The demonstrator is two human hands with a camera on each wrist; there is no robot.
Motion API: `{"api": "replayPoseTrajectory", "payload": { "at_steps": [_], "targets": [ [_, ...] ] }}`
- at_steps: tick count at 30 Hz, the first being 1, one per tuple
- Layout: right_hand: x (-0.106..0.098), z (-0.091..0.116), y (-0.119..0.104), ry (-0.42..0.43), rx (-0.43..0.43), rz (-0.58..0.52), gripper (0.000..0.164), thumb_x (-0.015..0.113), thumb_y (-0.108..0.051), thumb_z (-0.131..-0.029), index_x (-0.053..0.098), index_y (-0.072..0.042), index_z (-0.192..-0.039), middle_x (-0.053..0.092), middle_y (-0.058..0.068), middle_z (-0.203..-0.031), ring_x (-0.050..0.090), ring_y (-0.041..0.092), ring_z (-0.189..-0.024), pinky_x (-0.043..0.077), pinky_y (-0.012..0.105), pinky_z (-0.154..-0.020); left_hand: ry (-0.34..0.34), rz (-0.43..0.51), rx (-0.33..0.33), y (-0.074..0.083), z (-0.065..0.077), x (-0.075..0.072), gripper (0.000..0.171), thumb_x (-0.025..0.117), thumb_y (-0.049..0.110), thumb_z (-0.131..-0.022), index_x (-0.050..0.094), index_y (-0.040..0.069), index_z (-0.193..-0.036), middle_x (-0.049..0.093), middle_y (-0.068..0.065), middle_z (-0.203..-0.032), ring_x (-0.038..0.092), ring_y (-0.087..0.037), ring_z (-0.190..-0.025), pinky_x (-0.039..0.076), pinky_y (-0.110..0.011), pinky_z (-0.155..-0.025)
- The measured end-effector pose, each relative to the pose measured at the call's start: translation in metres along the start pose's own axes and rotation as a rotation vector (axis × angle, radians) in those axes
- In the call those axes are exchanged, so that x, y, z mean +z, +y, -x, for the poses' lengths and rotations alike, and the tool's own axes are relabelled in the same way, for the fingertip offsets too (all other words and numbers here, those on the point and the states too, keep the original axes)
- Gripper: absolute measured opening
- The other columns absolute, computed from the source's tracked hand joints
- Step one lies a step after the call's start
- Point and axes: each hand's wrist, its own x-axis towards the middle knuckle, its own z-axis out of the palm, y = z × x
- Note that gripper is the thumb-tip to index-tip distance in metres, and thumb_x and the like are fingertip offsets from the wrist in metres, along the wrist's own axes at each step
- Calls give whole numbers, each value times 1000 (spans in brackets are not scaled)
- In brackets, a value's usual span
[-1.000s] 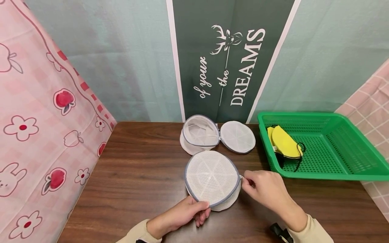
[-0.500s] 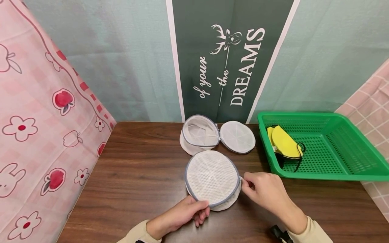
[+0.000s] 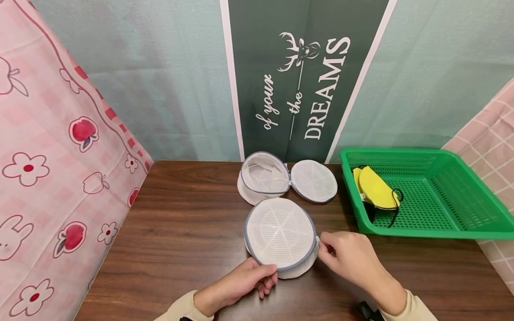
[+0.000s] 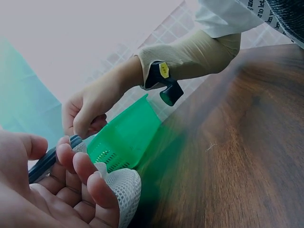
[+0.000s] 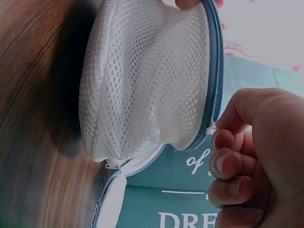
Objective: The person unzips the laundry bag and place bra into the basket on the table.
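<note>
A round white mesh laundry bag with a blue-grey zipped rim stands on the wooden table, its round top lying over the body. My left hand grips the near edge of that rim, thumb on top and fingers beneath. At the bag's right side my right hand pinches the small white zipper pull between thumb and forefinger. In the right wrist view the mesh wall is creased and the zip runs along the rim. Behind it sits a second mesh laundry bag, unzipped, its round lid folded out to the right.
To the right is a green plastic basket holding yellow cup-shaped items with black straps. A green curtain with printed lettering hangs at the table's back edge, and a pink patterned cloth borders the left.
My right hand has moved slightly towards me along the rim with the zipper pull, and the top lies a little closer to the body there. My left hand stays in place.
</note>
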Motion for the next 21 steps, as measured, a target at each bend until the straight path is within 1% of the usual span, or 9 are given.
{"api": "replayPoseTrajectory", "payload": {
  "at_steps": [5, 11, 16, 21],
  "targets": [
    [-1, 1, -5, -16, -34, -15, 36, 65, -14, -73, 36, -30, -60, 22, -22, -60, 23, -5, -53, 18, 15, -46, -4, 3, 7, 0, 1, 1, 49, 50, 21, -104, 48, -27, -100, 54, 6, -70, 51, -2, -61, 44, -15, -53],
    [-4, 1, -10, -49, -72, -81, 39, 68, -13, -73, 36, -33, -62, 22, -24, -61, 25, -6, -54, 19, 12, -48, -9, 8, 13, 1, 1, 2, 50, 50, 22, -104, 47, -27, -100, 54, 6, -70, 51, -3, -62, 44, -15, -53],
    [-3, 1, -13, -72, -143, -157, 38, 70, -11, -72, 38, -31, -64, 24, -24, -62, 24, -6, -55, 18, 10, -50, -4, -2, 6, 3, 1, 3, 50, 50, 23, -104, 47, -27, -99, 54, 7, -69, 50, -3, -62, 44, -15, -54],
    [0, 2, -18, -81, -210, -215, 39, 70, -8, -69, 37, -28, -63, 24, -21, -63, 22, -5, -56, 18, 10, -51, -29, -6, 9, 4, 0, 3, 50, 49, 23, -104, 46, -27, -99, 53, 7, -69, 50, -2, -61, 44, -16, -54]
  ]
}}
